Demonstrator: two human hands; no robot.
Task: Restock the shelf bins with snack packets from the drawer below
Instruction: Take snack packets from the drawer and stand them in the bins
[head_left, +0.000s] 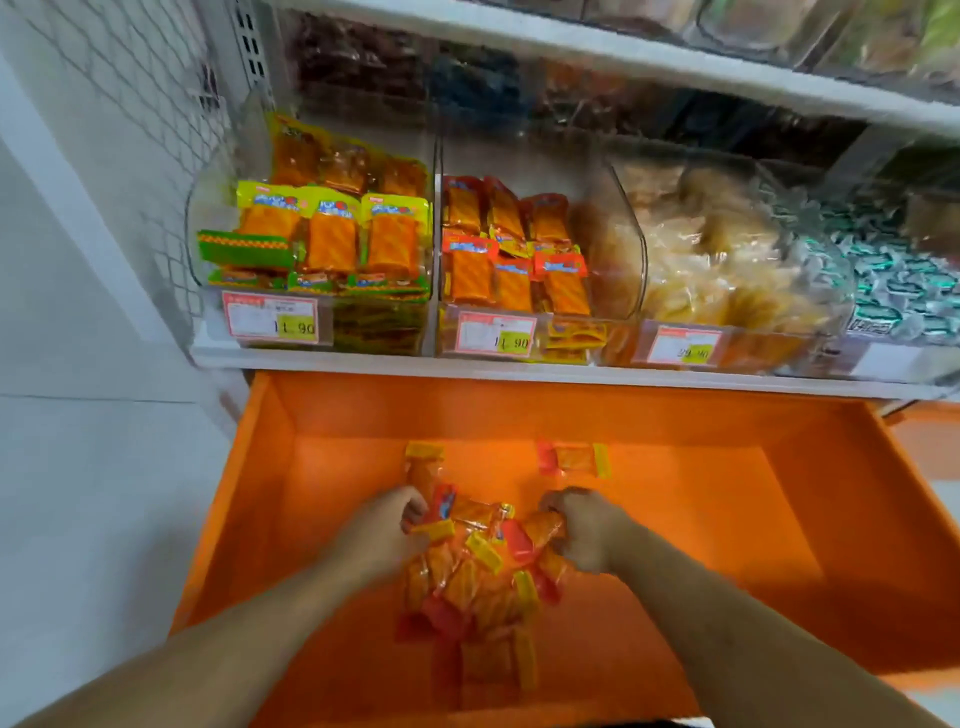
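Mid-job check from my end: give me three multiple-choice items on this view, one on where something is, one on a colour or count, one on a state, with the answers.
1. Where is the pile of packets that the hands are gathering?
A. in the open drawer
B. on the upper shelf
C. on the floor

2. How many price tags with yellow patches show on the bin fronts?
A. one
B. three
C. five

3. What are the left hand and right hand doing?
A. both hang idle
B. only the left grips packets
C. both grip packets

Answers:
1 A, the pile lies on the orange drawer floor below the shelf bins.
2 B, one tag on the left bin, one on the next, one on the third.
3 C, the fingers of each hand curl round packets at the pile's top.
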